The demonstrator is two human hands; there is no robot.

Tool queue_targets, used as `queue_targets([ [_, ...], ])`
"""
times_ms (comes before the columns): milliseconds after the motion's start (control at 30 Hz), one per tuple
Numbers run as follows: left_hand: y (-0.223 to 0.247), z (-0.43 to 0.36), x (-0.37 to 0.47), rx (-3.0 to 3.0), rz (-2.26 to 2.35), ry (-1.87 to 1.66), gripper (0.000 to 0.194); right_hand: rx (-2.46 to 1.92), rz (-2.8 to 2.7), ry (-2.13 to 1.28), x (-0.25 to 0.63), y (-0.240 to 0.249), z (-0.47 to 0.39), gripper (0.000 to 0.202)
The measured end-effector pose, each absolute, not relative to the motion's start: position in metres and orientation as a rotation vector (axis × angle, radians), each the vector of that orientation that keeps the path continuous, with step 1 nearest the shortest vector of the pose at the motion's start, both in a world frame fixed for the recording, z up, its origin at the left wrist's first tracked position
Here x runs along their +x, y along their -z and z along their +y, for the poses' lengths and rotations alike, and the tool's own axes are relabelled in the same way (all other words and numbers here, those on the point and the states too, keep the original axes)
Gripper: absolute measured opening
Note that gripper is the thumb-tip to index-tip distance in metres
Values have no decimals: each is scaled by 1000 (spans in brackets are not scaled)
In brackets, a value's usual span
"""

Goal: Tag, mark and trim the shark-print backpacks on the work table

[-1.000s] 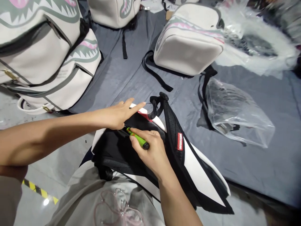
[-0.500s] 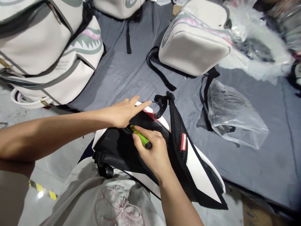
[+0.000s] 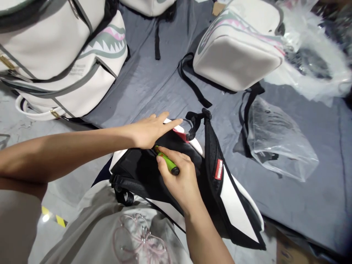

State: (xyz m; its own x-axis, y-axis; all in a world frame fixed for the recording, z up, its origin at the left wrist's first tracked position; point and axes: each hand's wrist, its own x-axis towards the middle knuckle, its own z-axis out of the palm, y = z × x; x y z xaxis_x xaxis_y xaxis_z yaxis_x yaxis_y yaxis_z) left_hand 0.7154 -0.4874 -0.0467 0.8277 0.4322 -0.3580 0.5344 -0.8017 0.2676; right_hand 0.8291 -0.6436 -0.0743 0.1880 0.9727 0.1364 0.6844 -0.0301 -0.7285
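Observation:
A black-and-white backpack [image 3: 140, 165] lies back side up across my lap and the front edge of the table, its padded strap [image 3: 213, 146] with a red label running along the right side. My left hand [image 3: 151, 131] rests on the bag's upper part, fingers spread. In my right hand [image 3: 178, 176], thumb and fingers pinch what looks like a green marker pen [image 3: 167, 162] with a black end. The pen's tip points at the black panel beside my left palm, and the exact contact spot is hidden.
Several white backpacks [image 3: 101, 79] with shark-tooth prints are stacked at the left. Another white backpack [image 3: 236, 62] lies at the back right, its black straps trailing. A clear plastic bag [image 3: 283, 143] and more crumpled plastic [image 3: 310, 62] lie on the grey-covered table [image 3: 302, 205].
The view has shifted slightly, so the surroundings sit a little further right in the picture. Both hands keep nearly the same place on the backpack, the pen still gripped.

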Motion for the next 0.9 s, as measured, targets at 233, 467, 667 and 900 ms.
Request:
queue_targets([
  [233, 45, -488, 717, 2612, 737, 445, 106, -1789, -1491, -571, 829, 78, -645, 21],
  [467, 43, -488, 718, 2609, 745, 461, 107, -1759, -1317, -628, 834, 82, -647, 12],
  [667, 47, -486, 718, 2609, 749, 461, 107, -1651, -1375, -590, 834, 86, -646, 18],
  [900, 47, -487, 719, 2624, 747, 468, 106, -1639, -1412, -603, 833, 84, -646, 21],
])
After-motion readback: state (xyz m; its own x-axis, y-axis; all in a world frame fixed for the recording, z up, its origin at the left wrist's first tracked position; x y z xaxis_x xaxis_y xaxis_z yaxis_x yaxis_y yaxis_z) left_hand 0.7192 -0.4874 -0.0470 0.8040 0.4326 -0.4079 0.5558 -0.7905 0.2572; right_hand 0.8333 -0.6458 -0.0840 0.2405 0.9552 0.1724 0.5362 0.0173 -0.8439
